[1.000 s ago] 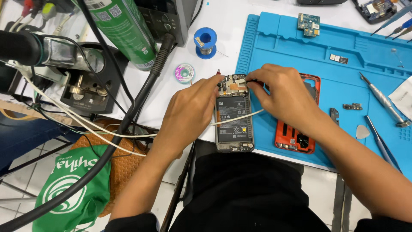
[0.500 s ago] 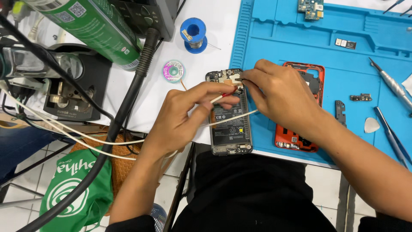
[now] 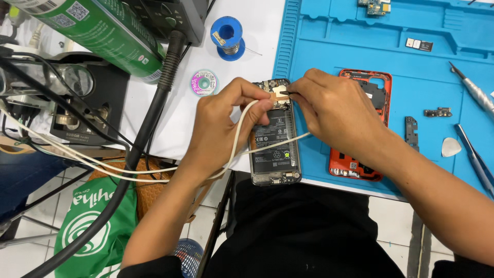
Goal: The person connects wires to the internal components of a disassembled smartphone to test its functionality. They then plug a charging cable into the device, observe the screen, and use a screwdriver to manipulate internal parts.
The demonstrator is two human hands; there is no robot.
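The opened phone (image 3: 274,135) is laid lengthwise, top end away, at the blue mat's (image 3: 329,56) edge, its top steadied under the curled left hand (image 3: 226,121), while a thin dark tool (image 3: 284,93) is pinched there by the right hand (image 3: 334,110).

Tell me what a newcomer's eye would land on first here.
First, the opened phone at the table edge, with the left hand and right hand meeting over its top end. Beside it on the bright blue mat lies an orange back cover. A green canister slants across the upper left.
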